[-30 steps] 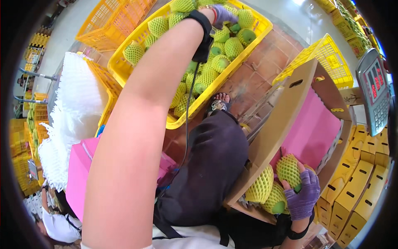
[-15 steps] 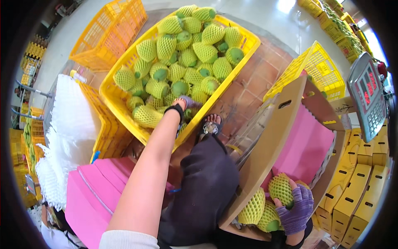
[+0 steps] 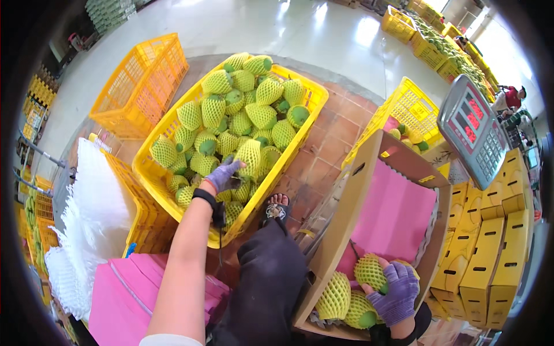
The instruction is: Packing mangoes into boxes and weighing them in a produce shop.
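My left hand point(image 3: 222, 175), in a purple fingerless glove, reaches into the large yellow crate point(image 3: 295, 149). Its fingers close on the lower end of a green fruit point(image 3: 249, 158) in a yellow foam net sleeve, raised against the heap of similar fruits point(image 3: 218, 82). At the lower right, my gloved right hand point(image 3: 396, 288) is inside an open brown carton point(image 3: 344, 226). Thumb and fingers grip another netted fruit point(image 3: 370, 271); the palm side is hidden. Beside it in the carton lie more netted fruits point(image 3: 333, 297), next to a pink liner sheet point(image 3: 393, 213).
A scale with a lit display point(image 3: 474, 130) stands beyond the carton, near stacked yellow boxes point(image 3: 480, 268). An orange crate point(image 3: 138, 86) sits at the back left. White foam nets point(image 3: 92, 225) and pink sheets point(image 3: 130, 294) are piled left. A person in red point(image 3: 511, 98) is far right.
My left hand has drawn back from among the heaped fruits and now has one at its fingers. My right hand stays on the fruit in the carton. The whole view has shifted.
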`<state>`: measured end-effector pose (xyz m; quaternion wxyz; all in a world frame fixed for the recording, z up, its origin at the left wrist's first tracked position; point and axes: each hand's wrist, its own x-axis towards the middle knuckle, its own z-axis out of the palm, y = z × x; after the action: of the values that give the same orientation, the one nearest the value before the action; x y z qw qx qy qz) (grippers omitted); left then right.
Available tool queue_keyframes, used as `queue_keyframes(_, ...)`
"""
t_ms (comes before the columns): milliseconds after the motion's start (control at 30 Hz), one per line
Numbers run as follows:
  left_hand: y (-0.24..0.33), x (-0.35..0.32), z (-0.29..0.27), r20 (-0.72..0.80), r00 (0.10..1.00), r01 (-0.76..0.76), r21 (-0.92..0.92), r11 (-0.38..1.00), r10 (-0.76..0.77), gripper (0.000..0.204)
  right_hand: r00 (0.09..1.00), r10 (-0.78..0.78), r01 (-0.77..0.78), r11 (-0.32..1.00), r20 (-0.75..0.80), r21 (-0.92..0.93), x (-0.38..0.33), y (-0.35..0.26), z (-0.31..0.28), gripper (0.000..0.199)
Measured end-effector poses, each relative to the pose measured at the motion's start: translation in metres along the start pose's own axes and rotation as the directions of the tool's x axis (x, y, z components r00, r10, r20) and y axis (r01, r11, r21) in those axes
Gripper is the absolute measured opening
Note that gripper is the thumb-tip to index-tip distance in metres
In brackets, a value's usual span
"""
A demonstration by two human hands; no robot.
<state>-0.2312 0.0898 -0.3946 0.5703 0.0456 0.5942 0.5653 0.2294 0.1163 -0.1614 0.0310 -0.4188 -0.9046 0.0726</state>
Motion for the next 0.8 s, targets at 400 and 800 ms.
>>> queue_keyframes(400, 0.112, -0.310, 0.198, 0.901, 0.313, -0.902, 0.381, -0.202, 0.300, 0.066, 0.999, -0.035, 0.013, -0.112, -0.017, 0.994, -0.025, -0.061, -0.067, 0.080)
queue_keyframes(800, 0.024, -0.309, 0.257, 0.800, 0.495, -0.416, -0.125, 0.901, 0.339, 0.097, 0.963, 0.171, 0.014, -0.802, 0.207, 0.597, -0.053, -0.083, -0.038, 0.065)
